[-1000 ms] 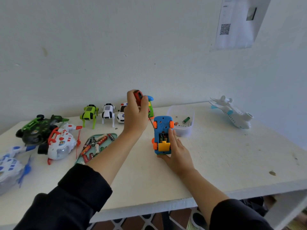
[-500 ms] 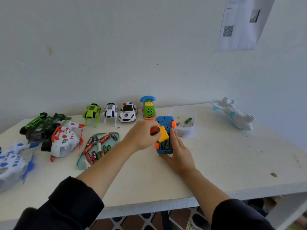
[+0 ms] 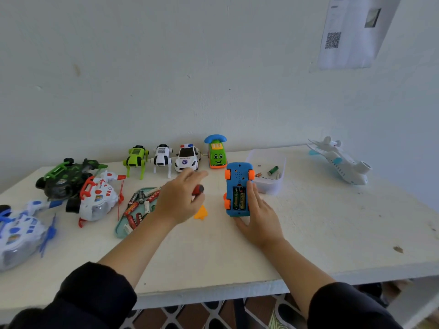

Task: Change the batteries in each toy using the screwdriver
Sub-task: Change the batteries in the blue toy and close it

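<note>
Your left hand has swung away from the blue toy car to its 9 o'clock side and now hovers over the worktop. It grips the red-handled screwdriver in the palm while the index finger points out loosely toward 12 o'clock. Half a second ago that hand was lifting the yellow battery cover off the car; the cover now lies flat on the worktop just under your left hand, clear of the toy.

Your right hand holds the car steady, belly up, with straight fingers laid along its 3 o'clock side and the thumb at its near end. It has not shifted.

With the cover off, the compartment is open and two black-and-green batteries sit side by side in it. That means the unscrewing step is done for this toy, and I judge the next job is prising those cells out.

At 9 o'clock of your left hand lies the teal tray of loose batteries, touching nothing else. At 1 o'clock of the car stands the clear bin, with a green battery inside. Further out along the wall, from 10 to 12 o'clock, stand the green robot dog, the white robot dog, the police car and the green phone toy.
</note>
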